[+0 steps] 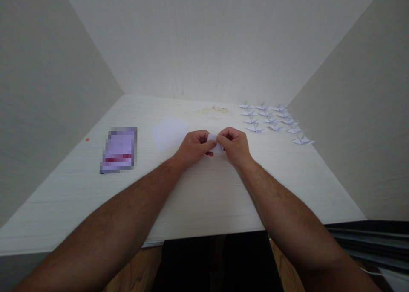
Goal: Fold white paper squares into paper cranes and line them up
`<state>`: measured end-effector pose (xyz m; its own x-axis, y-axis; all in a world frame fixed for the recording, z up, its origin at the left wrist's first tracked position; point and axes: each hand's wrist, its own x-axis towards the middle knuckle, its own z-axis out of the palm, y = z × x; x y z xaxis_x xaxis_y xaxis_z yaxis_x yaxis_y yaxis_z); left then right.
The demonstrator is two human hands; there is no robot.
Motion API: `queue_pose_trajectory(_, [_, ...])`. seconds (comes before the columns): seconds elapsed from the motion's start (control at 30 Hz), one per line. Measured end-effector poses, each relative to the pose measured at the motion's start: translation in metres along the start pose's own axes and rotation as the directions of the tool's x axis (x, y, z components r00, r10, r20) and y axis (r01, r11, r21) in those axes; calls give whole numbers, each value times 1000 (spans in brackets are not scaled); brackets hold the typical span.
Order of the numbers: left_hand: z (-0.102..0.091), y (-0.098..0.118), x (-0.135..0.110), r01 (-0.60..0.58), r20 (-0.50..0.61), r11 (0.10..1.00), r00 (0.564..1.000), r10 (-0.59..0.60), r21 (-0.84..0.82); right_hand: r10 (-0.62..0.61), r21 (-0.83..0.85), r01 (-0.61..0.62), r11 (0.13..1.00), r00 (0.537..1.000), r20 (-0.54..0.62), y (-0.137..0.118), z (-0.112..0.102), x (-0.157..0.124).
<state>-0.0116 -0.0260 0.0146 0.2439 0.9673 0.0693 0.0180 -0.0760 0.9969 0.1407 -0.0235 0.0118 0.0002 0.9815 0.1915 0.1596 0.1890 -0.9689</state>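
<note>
Pale walls [204, 44], whitish tabletop [204, 202], wood-patterned floor [134, 268], dim light

Folded paper [218, 148] was white. Left of it, pixelated rectangle [119, 145] showed lilac with red; right, paper birds [303, 141] white; beneath, tabletop [204, 198] off-white, faintly streaked.

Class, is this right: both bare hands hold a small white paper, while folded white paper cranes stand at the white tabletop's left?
Not left: the head view shows the white paper cranes on the right of the tabletop. The rest stands.
</note>
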Motion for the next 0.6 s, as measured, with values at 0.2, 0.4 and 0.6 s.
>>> queue_pose_trajectory(0.2, [0,-2,1,-29,-78,998,996,33,54,17,20,-16,1000,1000,-20,1,2,1])
queue_pose_trajectory(0.4, [-1,1,0,-48,-219,998,974,58,52,19,-86,-9,996,994,109,-1,-1,1])
queue_pose_trajectory(0.6, [0,3,-1,-73,-139,996,987,79,48,-27,-87,31,996,998,51,1,-2,2])
